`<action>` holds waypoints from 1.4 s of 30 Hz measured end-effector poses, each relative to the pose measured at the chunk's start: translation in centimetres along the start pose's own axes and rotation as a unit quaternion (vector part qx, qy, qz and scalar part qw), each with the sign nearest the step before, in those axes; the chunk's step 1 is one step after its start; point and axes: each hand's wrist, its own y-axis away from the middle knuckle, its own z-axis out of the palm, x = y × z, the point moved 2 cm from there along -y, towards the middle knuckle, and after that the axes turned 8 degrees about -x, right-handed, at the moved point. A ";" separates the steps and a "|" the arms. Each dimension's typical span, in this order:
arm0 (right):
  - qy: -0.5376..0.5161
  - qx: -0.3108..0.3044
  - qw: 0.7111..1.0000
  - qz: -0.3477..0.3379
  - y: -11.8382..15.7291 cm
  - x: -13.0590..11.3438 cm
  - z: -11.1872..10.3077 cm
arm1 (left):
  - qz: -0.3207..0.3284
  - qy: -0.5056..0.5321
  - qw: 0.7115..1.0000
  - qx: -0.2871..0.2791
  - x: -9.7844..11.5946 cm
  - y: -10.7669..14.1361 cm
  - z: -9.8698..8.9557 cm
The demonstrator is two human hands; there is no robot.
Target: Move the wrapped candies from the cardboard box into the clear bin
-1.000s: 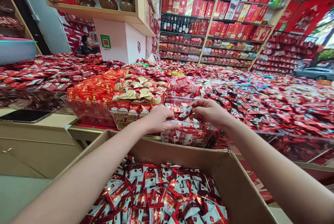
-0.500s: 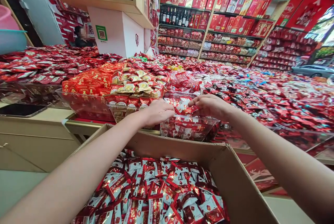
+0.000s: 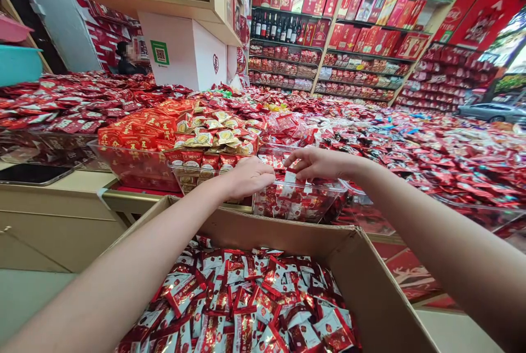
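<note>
Head view: our left hand point(image 3: 247, 176) sits near seven o'clock from the centre, its fingers curled at the near-left corner of the clear bin point(image 3: 302, 199), which stands at five o'clock. We cannot tell whether they clamp the rim or only rest on it. Our right hand point(image 3: 318, 164) is at four o'clock, thumb and forefinger slightly parted above a white-faced packet point(image 3: 290, 178) at the bin's front rim. Similar red-and-white packets point(image 3: 246, 301) lie loose in the open carton point(image 3: 372, 287) at six o'clock, and gold durian sweets point(image 3: 217, 136) heap up at ten, just beyond our left hand.

To handle the packet well, we judge that a light pinch at the wrapper's edge serves best, since the glossy film may slip. Our left hand would do well to brace the bin, which could shift under a push. Setting the packet flat against the front wall, its face outward, should make a tidy row; pressing hard might crumple it or send its neighbours sliding over the rim.
</note>
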 end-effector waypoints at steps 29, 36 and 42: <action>-0.016 0.006 0.998 0.068 -0.7 0.7 2.0 | -0.037 -0.110 0.983 -0.144 3.5 -1.4 -1.9; 0.006 -0.004 0.998 0.060 -0.8 0.9 2.0 | -0.025 -0.108 0.978 -0.177 3.6 -0.7 -1.5; 0.045 0.013 0.996 0.079 -0.8 0.3 1.9 | -0.048 -0.104 0.974 -0.198 3.5 -0.8 -1.6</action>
